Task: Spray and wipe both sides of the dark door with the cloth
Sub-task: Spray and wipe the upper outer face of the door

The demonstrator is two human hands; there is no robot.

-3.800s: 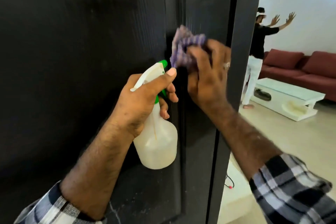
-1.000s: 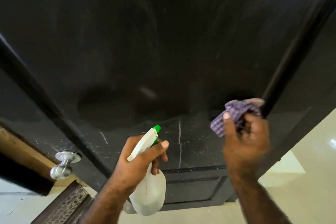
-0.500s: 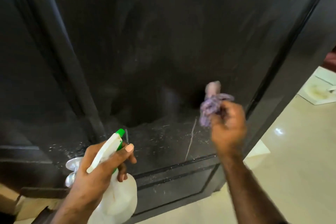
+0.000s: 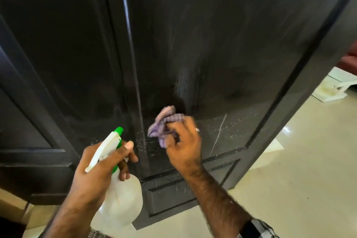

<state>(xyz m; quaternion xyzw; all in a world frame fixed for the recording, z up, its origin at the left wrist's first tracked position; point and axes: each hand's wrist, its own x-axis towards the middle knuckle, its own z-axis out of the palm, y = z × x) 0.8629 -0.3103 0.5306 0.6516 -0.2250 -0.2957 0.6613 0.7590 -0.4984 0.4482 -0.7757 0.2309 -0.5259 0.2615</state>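
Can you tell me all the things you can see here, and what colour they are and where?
door: one, black, fills most of the view, white specks and a pale scratch low down
cloth: one, purple checked, bunched against the door's lower part
spray bottle: one, whitish with a green nozzle, bottom left of centre
floor: one, cream and shiny, lower right
low table: one, white, far right, only partly seen
sofa: one, dark red, right edge, only a bit shows
ring: one, silver, on a finger of the right hand
sleeve: one, black and white checked, bottom right
left hand: one, grips the spray bottle
right hand: one, holds the cloth
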